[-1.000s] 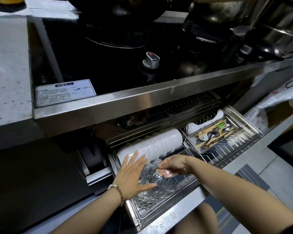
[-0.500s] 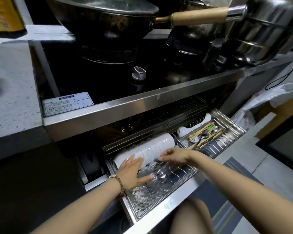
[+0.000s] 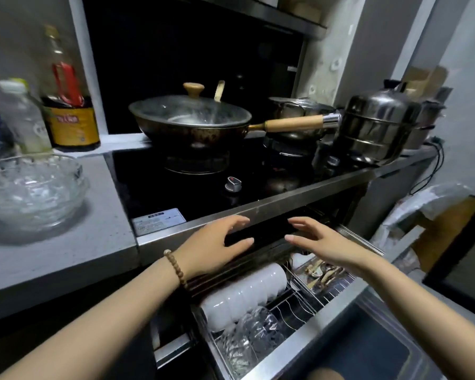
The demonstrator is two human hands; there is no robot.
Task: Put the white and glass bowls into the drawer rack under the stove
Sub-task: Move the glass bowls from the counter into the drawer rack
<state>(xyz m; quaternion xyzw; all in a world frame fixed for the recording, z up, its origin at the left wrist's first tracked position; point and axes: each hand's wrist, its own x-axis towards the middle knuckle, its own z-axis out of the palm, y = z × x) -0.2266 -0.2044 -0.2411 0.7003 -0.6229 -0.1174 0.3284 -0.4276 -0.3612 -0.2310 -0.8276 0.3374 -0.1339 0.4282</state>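
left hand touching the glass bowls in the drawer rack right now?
Apart. The head view shows the left hand open, up at the stove edge, with the row of white bowls between it and the glass bowls.

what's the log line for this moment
left hand open | right hand open | white bowls in drawer rack | racked glass bowls beside them | counter glass bowls not racked

The left edge is cutting off the stacked glass bowls (image 3: 30, 187) sitting on the surface (image 3: 74, 242). The bottles (image 3: 25, 119) behind them are blurring, their labels unreadable. The right hand (image 3: 327, 242) is hiding part of the cutlery tray (image 3: 337, 289). The stove label (image 3: 159, 219) is showing print too small to read.
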